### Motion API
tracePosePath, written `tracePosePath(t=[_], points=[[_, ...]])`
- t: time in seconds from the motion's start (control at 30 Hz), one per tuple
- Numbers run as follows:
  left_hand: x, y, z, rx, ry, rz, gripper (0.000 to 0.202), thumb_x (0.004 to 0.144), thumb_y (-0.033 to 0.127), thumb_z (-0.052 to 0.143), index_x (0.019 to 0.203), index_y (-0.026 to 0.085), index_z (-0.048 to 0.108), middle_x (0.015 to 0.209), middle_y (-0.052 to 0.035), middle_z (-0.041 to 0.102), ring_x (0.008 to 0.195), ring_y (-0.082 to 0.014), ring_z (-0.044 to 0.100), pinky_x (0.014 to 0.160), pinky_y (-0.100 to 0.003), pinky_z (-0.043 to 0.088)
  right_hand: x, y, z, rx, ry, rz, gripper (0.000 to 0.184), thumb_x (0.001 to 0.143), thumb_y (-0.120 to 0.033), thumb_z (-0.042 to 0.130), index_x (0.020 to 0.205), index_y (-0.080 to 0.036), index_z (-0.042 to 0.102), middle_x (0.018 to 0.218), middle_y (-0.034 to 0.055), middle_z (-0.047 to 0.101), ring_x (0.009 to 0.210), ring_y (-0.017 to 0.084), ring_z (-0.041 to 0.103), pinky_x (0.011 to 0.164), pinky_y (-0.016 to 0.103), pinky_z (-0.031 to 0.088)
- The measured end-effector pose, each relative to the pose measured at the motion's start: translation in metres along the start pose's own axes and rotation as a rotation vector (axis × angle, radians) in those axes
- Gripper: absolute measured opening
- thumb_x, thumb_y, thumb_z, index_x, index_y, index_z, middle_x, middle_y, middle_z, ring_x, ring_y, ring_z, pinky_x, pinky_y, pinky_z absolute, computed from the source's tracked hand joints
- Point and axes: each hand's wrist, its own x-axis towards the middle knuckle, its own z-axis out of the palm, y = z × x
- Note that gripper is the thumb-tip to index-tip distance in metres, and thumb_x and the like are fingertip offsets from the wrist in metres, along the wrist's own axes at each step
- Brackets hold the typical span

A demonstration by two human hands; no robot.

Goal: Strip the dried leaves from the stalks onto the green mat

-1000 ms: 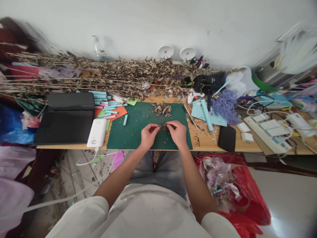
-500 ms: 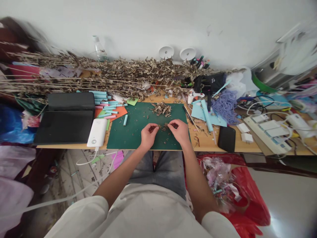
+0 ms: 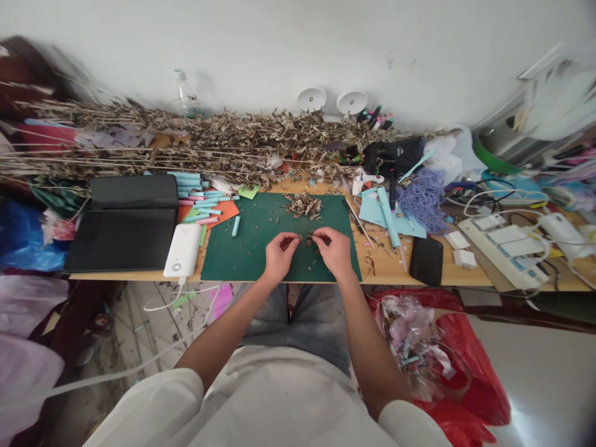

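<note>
Over the green cutting mat [image 3: 233, 254], my left hand [image 3: 280, 253] pinches one side of a small bit of dried leaves [image 3: 306, 238]. From the other side my right hand [image 3: 334, 249] also pinches at these leaves, thumb and forefinger together. The leaf bit spans the short gap between my fingertips; its exact shape is too small to make out. Just beyond my hands lies a loose pile of dry brown leaves [image 3: 303, 205] on the mat. A short light-blue paper tube [image 3: 236, 226] lies left of my left hand, with leaf crumbs scattered around.
Bundles of dried leafy stalks [image 3: 233, 143] stretch along the back. A black tablet case [image 3: 125, 230], a white power bank [image 3: 182, 249] and rolled paper tubes [image 3: 205, 208] lie left. To the right are a glue gun [image 3: 364, 180], purple yarn [image 3: 423, 198], a black phone [image 3: 426, 261] and a power strip [image 3: 505, 254].
My right hand has shifted slightly left, closer to my left hand. My left hand stays nearly still, and both keep pinching the leaf bit.
</note>
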Motion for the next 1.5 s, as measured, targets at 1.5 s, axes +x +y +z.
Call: tracePosePath(t=[1.5], points=[[-0.003,0.003,-0.002,-0.025,-0.056,-0.04,0.022,0.072,0.031,0.073,0.088,0.017,0.072,0.089,-0.0066,0.073,0.082,-0.0187,0.068,0.084,-0.037,0.053,-0.012,-0.022,0.011,0.195,-0.064,0.007,0.021,0.083,-0.026,0.056,0.098,-0.022,0.071,0.091,0.0042,0.071,0.076,0.017,0.066,0.072,0.029,0.055]])
